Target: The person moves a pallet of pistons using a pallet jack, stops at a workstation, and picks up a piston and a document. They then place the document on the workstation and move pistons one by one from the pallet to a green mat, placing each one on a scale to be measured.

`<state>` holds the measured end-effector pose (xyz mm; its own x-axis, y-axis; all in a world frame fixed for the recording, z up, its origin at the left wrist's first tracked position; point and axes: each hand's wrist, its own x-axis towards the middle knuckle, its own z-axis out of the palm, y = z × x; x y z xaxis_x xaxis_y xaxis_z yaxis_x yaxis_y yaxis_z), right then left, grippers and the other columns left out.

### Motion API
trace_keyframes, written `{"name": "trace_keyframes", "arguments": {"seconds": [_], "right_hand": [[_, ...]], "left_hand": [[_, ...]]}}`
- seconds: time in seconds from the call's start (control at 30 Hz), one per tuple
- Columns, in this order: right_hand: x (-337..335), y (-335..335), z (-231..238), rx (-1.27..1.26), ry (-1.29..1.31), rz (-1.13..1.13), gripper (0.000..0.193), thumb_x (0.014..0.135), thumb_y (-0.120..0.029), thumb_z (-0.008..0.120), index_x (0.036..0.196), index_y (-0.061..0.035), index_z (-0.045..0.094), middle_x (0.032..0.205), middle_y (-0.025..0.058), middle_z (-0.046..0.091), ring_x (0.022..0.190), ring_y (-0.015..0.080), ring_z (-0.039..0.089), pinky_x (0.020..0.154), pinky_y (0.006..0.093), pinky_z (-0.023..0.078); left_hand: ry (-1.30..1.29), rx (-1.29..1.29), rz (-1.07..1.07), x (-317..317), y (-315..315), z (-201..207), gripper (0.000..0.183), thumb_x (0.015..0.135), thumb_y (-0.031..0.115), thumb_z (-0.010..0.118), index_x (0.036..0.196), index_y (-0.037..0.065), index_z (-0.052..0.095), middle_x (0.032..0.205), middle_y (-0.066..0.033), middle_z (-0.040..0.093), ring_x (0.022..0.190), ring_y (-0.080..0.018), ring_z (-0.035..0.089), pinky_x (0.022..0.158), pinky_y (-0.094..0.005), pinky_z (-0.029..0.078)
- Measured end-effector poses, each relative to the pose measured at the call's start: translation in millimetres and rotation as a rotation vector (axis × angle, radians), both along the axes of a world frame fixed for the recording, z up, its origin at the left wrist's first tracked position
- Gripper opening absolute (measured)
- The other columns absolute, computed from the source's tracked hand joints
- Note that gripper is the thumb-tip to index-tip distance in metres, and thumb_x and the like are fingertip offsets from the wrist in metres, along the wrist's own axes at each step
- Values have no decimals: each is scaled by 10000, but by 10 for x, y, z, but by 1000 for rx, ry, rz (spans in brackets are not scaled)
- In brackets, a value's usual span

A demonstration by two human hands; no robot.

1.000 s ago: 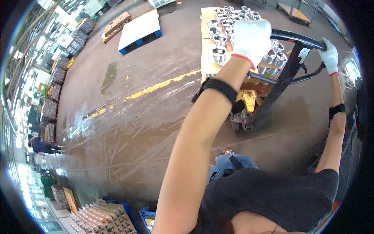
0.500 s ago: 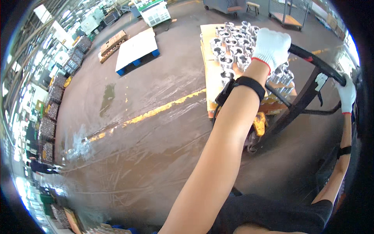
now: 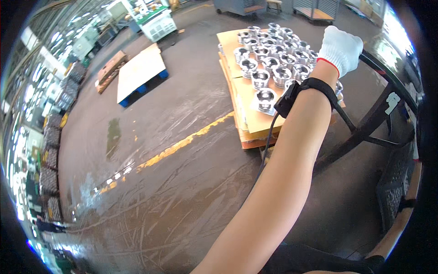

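Observation:
My left hand (image 3: 341,50), in a white knit glove with a red cuff, is closed around the black loop handle (image 3: 381,71) of what looks like a pallet jack. A black strap with a small box and cable circles that forearm. At the far right rim, only a sliver of my right hand (image 3: 415,148) shows beside the handle; its fingers are hidden. Beyond my left hand, several shiny metal pistons (image 3: 260,79) stand in rows on a tan cardboard sheet (image 3: 242,91), atop a stacked load. My left forearm covers part of this load.
A white-topped pallet with blue feet (image 3: 142,73) lies at the far left, beside a wooden pallet (image 3: 111,68). A yellow line (image 3: 182,142) crosses the scuffed floor. Wire bins (image 3: 49,180) line the left side, a person (image 3: 49,226) among them. A machine (image 3: 157,27) and carts (image 3: 315,10) stand behind.
The load and handle have shifted in the picture, the handle rightward. My left hand stays on it, now farther right. My right hand has slid mostly out at the right rim.

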<state>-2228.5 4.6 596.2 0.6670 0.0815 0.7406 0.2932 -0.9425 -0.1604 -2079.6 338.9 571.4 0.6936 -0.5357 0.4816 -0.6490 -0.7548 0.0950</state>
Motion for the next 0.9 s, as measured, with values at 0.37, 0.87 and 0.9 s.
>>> {"name": "trace_keyframes", "arguments": {"seconds": [0.37, 0.87, 0.9], "right_hand": [[4, -628, -507, 246, 10, -159, 297, 905, -67, 615, 1187, 17, 659, 1107, 129, 684, 961, 187, 634, 875, 316, 491], [189, -617, -151, 477, -89, -425, 408, 855, -323, 748, 1076, 17, 702, 902, 27, 680, 790, 114, 584, 704, 274, 459], [162, -788, -164, 493, -87, -414, 408, 855, -323, 748, 1076, 17, 702, 902, 27, 680, 790, 114, 584, 704, 274, 459]], "left_hand": [[-219, -107, -122, -26, 381, 248, 166, 850, 167, 588, 888, 80, 724, 840, -141, 733, 783, -275, 725, 709, -407, 542], [-383, -161, -164, 301, 617, 572, 179, 832, 246, 586, 894, 114, 691, 844, -156, 714, 815, -343, 700, 737, -461, 533], [-397, -177, -177, 316, 573, 567, 183, 834, 239, 577, 901, 113, 692, 846, -160, 714, 816, -346, 700, 740, -466, 532]]}}
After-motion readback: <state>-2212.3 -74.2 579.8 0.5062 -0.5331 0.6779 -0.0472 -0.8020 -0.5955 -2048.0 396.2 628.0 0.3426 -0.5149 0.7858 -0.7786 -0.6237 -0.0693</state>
